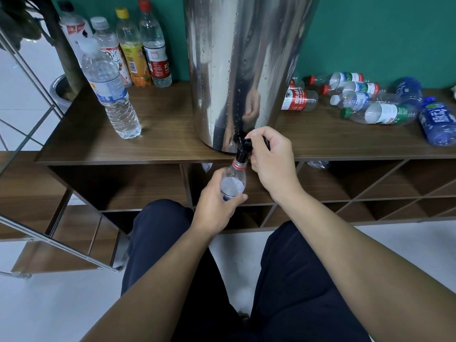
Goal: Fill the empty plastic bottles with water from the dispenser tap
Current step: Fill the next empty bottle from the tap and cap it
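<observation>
Head view: my left hand point(217, 208) wraps the clear bottle point(233, 185) mid-body, red-ringed neck right under the black tap point(243, 144). My right hand point(269, 156) pinches the tap lever. Thin plastic, probably flexes and gets heavier as it fills; grip the body lightly. Empties point(365, 102) lie far right on the shelf point(158, 134).

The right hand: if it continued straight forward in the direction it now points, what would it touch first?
Probably the steel dispenser. The right hand grips the black tap and points toward the drum's lower wall just behind it, though depth is hard to judge.
</observation>
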Demonstrator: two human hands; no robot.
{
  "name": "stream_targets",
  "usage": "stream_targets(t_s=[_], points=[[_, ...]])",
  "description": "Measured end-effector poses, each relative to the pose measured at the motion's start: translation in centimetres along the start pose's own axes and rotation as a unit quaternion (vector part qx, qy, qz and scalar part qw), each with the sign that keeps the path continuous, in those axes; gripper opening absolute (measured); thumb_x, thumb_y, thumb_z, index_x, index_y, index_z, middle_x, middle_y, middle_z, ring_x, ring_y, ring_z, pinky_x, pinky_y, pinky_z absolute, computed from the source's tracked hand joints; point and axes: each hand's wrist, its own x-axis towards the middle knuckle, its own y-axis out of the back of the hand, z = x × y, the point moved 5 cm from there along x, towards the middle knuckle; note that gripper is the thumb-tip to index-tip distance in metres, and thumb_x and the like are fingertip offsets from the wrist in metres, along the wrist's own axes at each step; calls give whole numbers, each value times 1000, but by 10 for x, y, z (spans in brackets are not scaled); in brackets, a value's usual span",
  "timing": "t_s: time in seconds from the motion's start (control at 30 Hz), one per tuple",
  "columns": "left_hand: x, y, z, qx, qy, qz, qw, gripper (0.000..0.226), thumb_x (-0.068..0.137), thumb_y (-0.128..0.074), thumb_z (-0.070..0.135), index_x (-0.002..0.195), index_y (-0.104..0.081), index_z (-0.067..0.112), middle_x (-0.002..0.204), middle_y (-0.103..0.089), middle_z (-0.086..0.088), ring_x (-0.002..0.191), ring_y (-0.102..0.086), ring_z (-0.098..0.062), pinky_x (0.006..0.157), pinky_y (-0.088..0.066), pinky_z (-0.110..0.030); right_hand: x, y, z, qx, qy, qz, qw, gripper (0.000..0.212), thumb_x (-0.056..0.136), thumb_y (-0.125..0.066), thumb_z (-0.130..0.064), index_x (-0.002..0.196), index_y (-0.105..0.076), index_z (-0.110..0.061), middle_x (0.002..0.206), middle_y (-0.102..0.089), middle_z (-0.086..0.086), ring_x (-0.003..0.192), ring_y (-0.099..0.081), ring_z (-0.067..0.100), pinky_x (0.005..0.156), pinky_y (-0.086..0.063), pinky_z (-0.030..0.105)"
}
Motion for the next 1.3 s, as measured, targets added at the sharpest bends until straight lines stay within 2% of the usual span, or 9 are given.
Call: stream_targets(t_s=[0.17,0.47,1.0,1.3], points=[[0,-1,-1,7,5,1,1000,73,91,-94,28,149,-52,42,131,-69,21,123,-66,0,109,-56,-31,0,0,1,-2,1,1,1000,25,109,-57,-23,93,-74,-31,69,-60,-20,64,-51,6,64,-39,26],[1,-1,-1,10,6,2,1000,73,90,-94,29,149,-52,41,129,-70,18,122,-67,-5,110,-59,-44,2,0,3,-4,5,1,1000,23,109,-57,-27,94,-75,-31,70,-61,-22,69,-52,3,67,-40,25],[0,-1,-1,5,3,-1,1000,71,91,-93,29,148,-54,42,127,-71,19,120,-69,-3,109,-60,-41,1,0,3,-2,2,2,1000,24,110,-57,-26,95,-75,-30,71,-62,-21,69,-53,3,66,-41,25],[2,-1,-3,7,-6,0,1000,70,90,-93,29,146,-54,43,128,-72,20,121,-68,-2,108,-58,-35,2,-2,3,2,2,5,1000,26,108,-58,-26,91,-75,-34,71,-61,-22,72,-54,5,67,-41,25]])
